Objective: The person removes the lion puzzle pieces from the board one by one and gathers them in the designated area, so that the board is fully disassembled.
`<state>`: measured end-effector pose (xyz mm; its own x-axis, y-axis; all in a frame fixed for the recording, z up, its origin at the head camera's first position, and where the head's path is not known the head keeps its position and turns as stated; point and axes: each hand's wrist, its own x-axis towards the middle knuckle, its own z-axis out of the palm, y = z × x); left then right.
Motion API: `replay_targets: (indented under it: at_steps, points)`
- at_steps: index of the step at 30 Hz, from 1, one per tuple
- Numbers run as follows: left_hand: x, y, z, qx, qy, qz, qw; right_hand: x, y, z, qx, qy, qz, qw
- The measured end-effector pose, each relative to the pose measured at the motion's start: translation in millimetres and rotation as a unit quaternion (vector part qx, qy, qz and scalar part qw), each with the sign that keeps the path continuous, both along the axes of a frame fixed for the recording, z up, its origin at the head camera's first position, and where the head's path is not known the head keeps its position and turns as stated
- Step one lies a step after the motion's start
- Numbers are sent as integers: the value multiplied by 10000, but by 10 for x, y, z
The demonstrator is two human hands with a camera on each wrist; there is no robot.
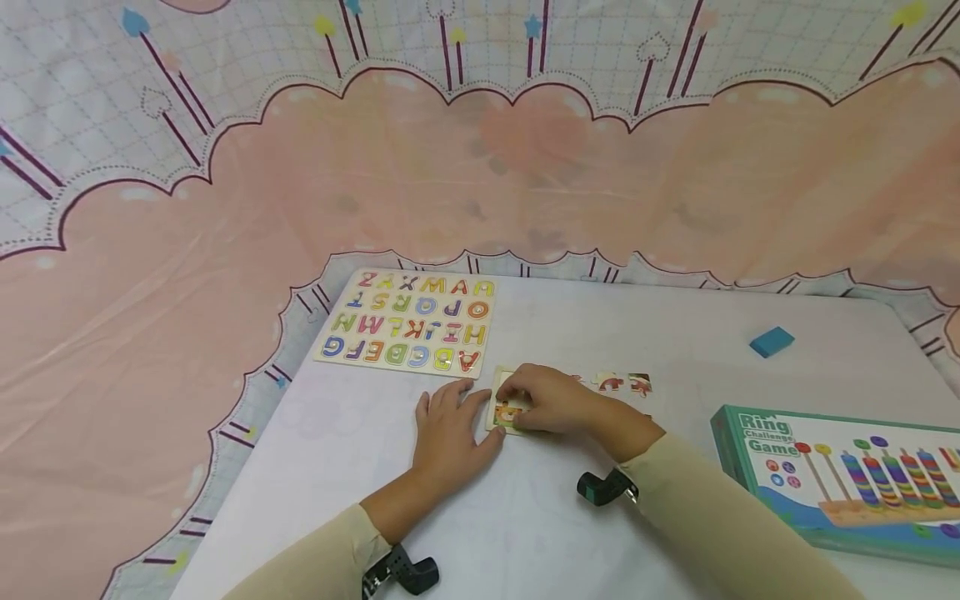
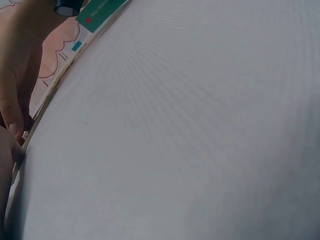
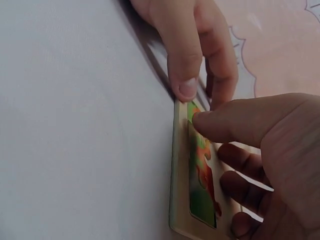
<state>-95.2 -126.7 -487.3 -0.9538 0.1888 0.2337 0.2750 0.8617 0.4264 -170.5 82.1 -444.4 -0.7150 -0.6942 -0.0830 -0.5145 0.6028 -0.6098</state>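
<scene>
A small wooden jigsaw board (image 1: 491, 415) with a pale frame lies on the white table, its picture partly filled with green and orange pieces (image 3: 202, 175). My left hand (image 1: 453, 429) rests beside it, fingers spread, thumb tip at the board's near corner. From the right, my right hand (image 1: 558, 404) reaches over the board. In the right wrist view its thumb (image 3: 225, 120) touches the picture near one end, while the other fingers bend loosely over the far side. No piece shows between them. Several loose jigsaw pieces (image 1: 610, 382) lie just beyond the right wrist, some partly hidden.
An alphabet board (image 1: 405, 321) with colourful letters lies at the back left. On the right is a green Ring Challenge Game box (image 1: 847, 483), and a blue block (image 1: 771, 342) sits behind it. A patterned cloth (image 1: 450, 183) hangs behind the table (image 1: 337, 450).
</scene>
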Motion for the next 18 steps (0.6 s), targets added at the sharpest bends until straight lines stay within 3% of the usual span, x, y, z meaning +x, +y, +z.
replay_targets:
  at_steps: [9,18]
  points:
    - [7,8,-10,-66,-1,63,10000,37,-80,-45,267,28,-306,9992]
    - [-5,11,-14,-33,-23,109,9999,47,-77,-35,164,-10,-292,9994]
